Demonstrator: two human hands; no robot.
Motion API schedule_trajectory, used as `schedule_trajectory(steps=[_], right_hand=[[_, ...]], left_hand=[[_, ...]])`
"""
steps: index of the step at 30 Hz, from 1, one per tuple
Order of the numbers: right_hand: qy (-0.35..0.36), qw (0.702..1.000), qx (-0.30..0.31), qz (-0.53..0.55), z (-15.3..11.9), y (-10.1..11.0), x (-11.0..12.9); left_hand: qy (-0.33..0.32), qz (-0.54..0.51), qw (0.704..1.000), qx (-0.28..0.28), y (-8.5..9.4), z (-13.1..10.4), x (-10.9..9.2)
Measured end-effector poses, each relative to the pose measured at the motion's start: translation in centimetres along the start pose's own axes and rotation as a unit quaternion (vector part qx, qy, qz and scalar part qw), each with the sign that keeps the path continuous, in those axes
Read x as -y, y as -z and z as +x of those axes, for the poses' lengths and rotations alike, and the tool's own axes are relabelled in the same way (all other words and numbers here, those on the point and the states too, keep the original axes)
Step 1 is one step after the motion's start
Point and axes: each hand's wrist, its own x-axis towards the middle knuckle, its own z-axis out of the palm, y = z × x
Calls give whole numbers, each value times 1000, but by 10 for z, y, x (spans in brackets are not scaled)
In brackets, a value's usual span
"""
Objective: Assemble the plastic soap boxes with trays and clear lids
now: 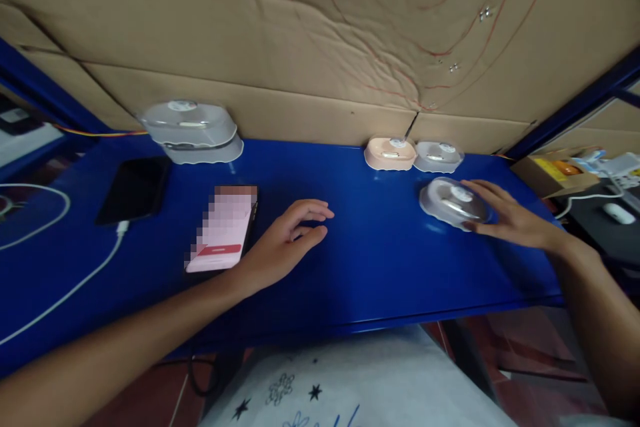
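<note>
On the right side of the blue table, my right hand grips the near end of a grey oval box with a clear lid, thumb on one side and fingers on the other. Whether the box touches the table I cannot tell. My left hand hovers over the middle of the table with its fingers loosely curved and apart, holding nothing. Just left of it lies a phone with a lit pink screen. Behind the held box stand a peach box and another grey box, side by side.
Two stacked grey boxes stand at the back left. A dark phone on a white charging cable lies at left. A cardboard panel closes the back. Beyond the right edge are a carton and a white mouse.
</note>
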Motion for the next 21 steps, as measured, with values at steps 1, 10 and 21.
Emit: schedule_trajectory(steps=[1, 10, 21], right_hand=[[-63, 997, -9, -38, -4, 5, -19], [-202, 972, -82, -93, 46, 17, -96], [-141, 975, -139, -105, 108, 1, -70]], left_hand=[[-7, 7, 1000, 7, 0, 0, 2], [-24, 34, 999, 12, 3, 2, 6], [-39, 54, 998, 20, 1, 1, 2]])
